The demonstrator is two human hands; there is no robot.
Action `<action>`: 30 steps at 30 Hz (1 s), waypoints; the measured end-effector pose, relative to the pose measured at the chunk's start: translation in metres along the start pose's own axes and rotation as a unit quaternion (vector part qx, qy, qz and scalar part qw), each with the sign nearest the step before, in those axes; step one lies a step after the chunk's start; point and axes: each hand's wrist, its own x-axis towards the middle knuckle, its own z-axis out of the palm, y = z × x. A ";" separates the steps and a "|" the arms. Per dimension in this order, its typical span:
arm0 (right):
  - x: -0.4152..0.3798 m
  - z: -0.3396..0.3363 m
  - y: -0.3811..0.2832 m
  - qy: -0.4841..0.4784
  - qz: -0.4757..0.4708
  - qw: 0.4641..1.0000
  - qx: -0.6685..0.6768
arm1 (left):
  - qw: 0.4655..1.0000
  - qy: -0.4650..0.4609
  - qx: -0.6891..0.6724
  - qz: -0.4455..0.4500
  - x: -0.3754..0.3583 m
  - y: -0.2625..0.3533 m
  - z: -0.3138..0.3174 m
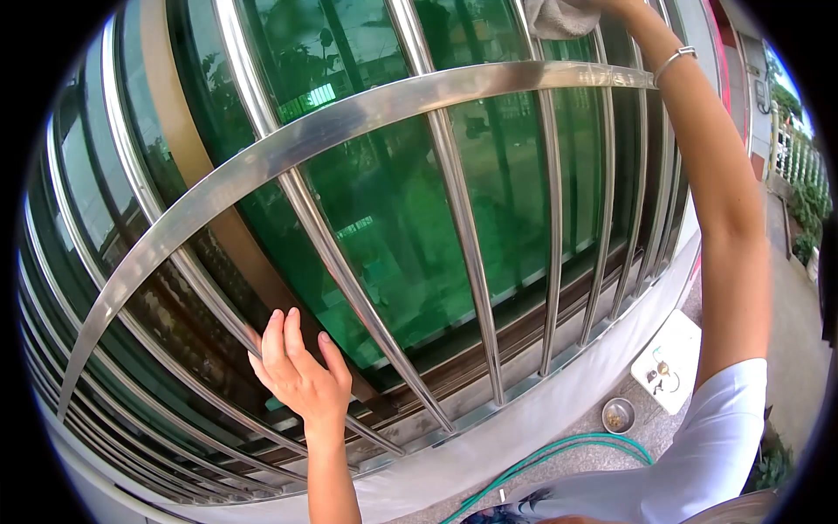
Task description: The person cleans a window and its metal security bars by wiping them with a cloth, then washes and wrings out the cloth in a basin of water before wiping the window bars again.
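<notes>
My left hand (pixel 301 371) rests against a shiny metal bar (pixel 209 293) of the window grille, low in the view, with its fingers stretched and apart. At the top right, my right hand (pixel 618 7) is closed on a greyish cloth (pixel 561 17), pressed up by the upright bars above the crossband. The top of this hand is cut off by the frame edge. A curved flat metal band (pixel 349 98) crosses the bars. Behind them is a green-tinted window pane (pixel 384 227) with reflections.
A brown window frame (pixel 262 262) lies behind the bars. Below right are a white stool (pixel 685 358) with small items on it, a metal bowl (pixel 618 416) and a green hose (pixel 559 447) on the ground. Plants and a pale fence (pixel 799 157) stand at the far right.
</notes>
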 end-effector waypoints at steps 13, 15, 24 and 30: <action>-0.033 0.005 -0.065 0.013 -0.062 0.998 0.023 | 0.998 -0.028 0.056 -0.003 0.002 0.007 -0.004; -0.055 0.001 -0.083 0.018 -0.088 0.995 -0.043 | 0.998 -0.035 0.052 0.000 -0.001 0.003 -0.005; -0.022 0.013 -0.076 0.028 -0.036 0.997 -0.065 | 0.997 -0.045 0.058 -0.008 -0.008 -0.002 -0.002; -0.104 0.030 0.012 -0.008 0.174 0.974 0.146 | 0.998 -0.034 0.060 -0.006 -0.009 -0.002 0.002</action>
